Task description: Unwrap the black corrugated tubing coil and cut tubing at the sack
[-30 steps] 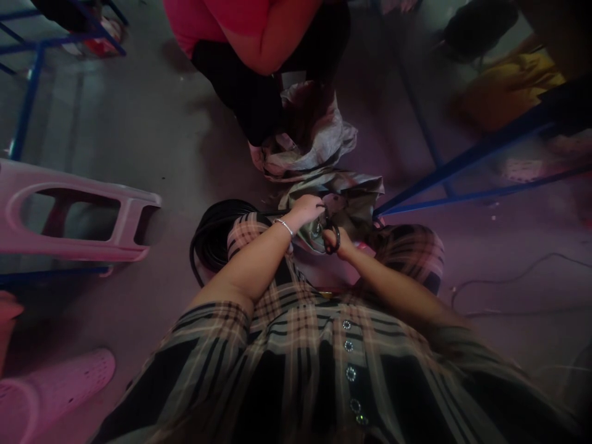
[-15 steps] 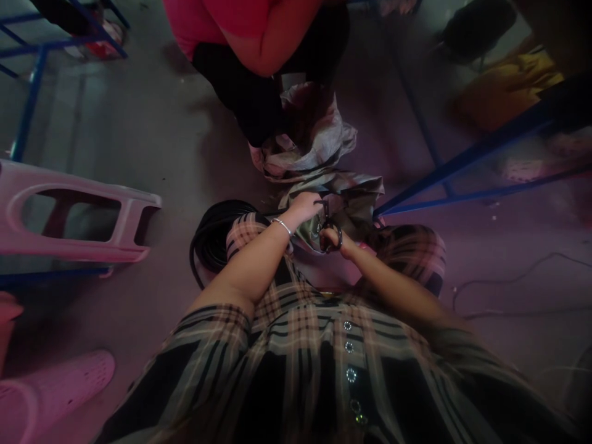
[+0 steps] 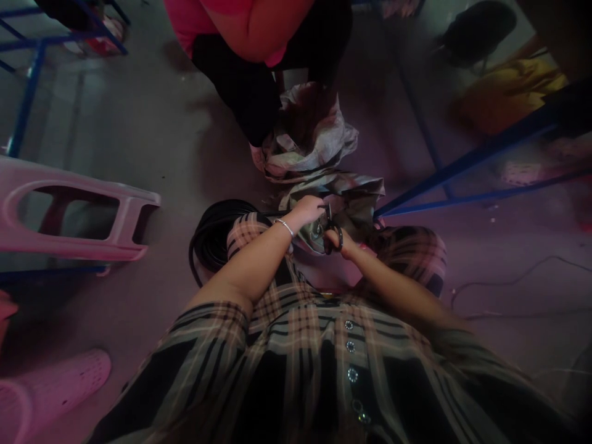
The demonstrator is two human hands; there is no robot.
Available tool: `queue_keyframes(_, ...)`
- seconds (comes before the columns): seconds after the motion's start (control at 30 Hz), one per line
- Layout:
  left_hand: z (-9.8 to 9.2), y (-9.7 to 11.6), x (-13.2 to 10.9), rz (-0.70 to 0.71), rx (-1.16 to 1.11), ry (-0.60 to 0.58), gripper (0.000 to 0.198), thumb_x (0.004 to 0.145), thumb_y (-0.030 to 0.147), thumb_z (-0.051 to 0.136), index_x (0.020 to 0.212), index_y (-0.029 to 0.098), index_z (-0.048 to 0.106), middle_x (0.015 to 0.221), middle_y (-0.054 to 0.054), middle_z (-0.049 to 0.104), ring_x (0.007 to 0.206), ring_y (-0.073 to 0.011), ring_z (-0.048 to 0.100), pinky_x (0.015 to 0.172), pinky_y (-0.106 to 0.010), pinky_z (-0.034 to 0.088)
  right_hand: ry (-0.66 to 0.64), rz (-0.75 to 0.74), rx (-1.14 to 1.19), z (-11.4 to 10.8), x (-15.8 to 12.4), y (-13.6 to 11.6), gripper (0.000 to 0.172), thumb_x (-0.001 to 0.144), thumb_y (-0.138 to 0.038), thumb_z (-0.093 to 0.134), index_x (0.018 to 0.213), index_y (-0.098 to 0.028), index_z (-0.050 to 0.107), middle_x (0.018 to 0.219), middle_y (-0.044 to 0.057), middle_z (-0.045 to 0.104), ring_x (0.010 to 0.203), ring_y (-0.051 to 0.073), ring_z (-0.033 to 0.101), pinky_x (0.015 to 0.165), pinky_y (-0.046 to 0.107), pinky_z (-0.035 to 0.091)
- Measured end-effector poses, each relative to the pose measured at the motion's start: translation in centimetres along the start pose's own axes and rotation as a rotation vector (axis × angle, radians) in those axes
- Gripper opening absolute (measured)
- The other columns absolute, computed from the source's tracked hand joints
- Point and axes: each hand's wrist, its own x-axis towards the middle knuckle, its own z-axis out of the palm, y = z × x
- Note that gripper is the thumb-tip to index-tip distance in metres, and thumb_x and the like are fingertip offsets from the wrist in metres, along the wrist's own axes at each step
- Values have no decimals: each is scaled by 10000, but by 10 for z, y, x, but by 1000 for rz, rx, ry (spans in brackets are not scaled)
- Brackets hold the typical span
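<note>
My left hand [image 3: 308, 211], with a silver bangle at the wrist, is closed on the end of a black strip [image 3: 277, 214]. That strip runs from a black coil [image 3: 206, 240] beside my left knee. In my right hand [image 3: 337, 239] is a pair of scissors [image 3: 341, 237] with dark handles, the fingers wrapped through the loops. Its blades point up toward the left fingertips, close to the strip's end; whether they touch it is too dim to tell. Beneath both hands lies an open woven sack [image 3: 358, 188], its dark contents hard to make out.
Opposite sits a person in a pink top [image 3: 250, 28], behind a second, pale sack [image 3: 333, 151]. A pink plastic stool [image 3: 134, 213] stands at left, above a pink perforated basket [image 3: 69, 382]. Blue metal bars [image 3: 439, 176] cross at right, and a thin cable [image 3: 499, 282] lies on the floor.
Both hands have shifted very slightly to the right, with the scissors still in the right one. The person opposite has raised their arm a little.
</note>
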Motion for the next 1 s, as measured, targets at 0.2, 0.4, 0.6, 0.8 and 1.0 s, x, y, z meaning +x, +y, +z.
queue_keyframes(0.2, 0, 0, -1, -32, 35, -23, 338, 948, 285, 576, 1187, 195, 798, 1219, -107, 780, 1125, -226, 705, 963, -291, 508, 80, -22, -4, 7, -2, 7, 148, 692, -257, 533, 554, -225, 489, 441, -3, 515, 417, 147, 530, 405, 235, 363)
queue_keyframes(0.4, -3, -2, 0, -67, 6, 13, 347, 949, 279, 566, 1199, 204, 795, 1239, -91, 774, 1155, -229, 690, 997, -297, 512, 67, 1, -2, 3, -1, 4, 174, 719, -288, 546, 568, -214, 502, 440, 4, 510, 421, 140, 509, 408, 229, 333)
queue_keyframes(0.6, -9, -2, -3, -66, -67, 76, 378, 951, 275, 560, 1228, 162, 791, 1245, -127, 768, 1163, -279, 688, 1013, -352, 526, 6, 76, 21, 0, -2, 0, 189, 780, -319, 584, 648, -190, 544, 577, 54, 635, 505, 147, 565, 428, 211, 360)
queue_keyframes(0.8, -6, -2, -2, -21, -64, 71, 357, 948, 277, 562, 1206, 191, 793, 1240, -100, 774, 1152, -265, 686, 1023, -361, 527, -54, 45, -4, 0, -2, -1, 225, 834, -334, 595, 669, -181, 593, 597, 53, 653, 519, 142, 556, 435, 200, 379)
queue_keyframes(1.0, -2, -2, 0, -10, -30, 34, 353, 959, 279, 566, 1206, 159, 788, 1218, -118, 775, 1127, -242, 698, 994, -322, 524, -63, 35, -40, -2, 2, 0, 282, 842, -319, 555, 607, -169, 594, 587, 65, 654, 483, 129, 526, 416, 205, 355)
